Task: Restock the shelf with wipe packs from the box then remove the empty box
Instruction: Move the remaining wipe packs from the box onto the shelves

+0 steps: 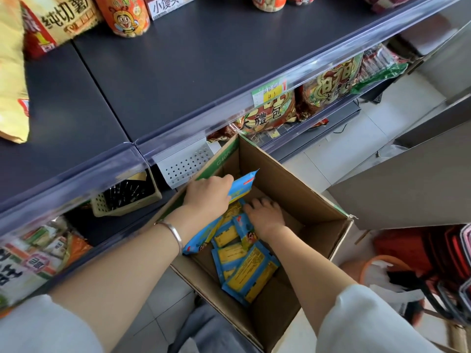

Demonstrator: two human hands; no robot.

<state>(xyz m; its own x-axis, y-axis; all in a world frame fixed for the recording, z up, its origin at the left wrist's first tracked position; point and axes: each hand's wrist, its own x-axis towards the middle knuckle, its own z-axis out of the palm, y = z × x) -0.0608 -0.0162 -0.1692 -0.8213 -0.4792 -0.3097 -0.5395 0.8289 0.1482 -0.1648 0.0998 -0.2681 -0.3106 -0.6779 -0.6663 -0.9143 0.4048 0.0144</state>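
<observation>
An open cardboard box (pixel 293 189) stands on the floor against the shelving. Several blue-and-yellow wipe packs (pixel 244 271) lie inside it. My left hand (pixel 207 193) is closed on one blue wipe pack (pixel 242 184), lifted near the box's left rim. Deeper in the box, my right hand (pixel 265 212) rests palm down on the pile of packs, fingers spread; whether it grips one I cannot tell. Above the box runs the dark shelf (pixel 191 72), its wide middle bare.
Snack bags (pixel 51 24) and a round can (pixel 125 16) stand at the shelf's back left. Red snack packs (pixel 267 115) fill the lower shelf behind the box. A perforated metal bracket (pixel 186 164) juts out beside the box. Baskets and an orange bucket (pixel 382 266) crowd the right.
</observation>
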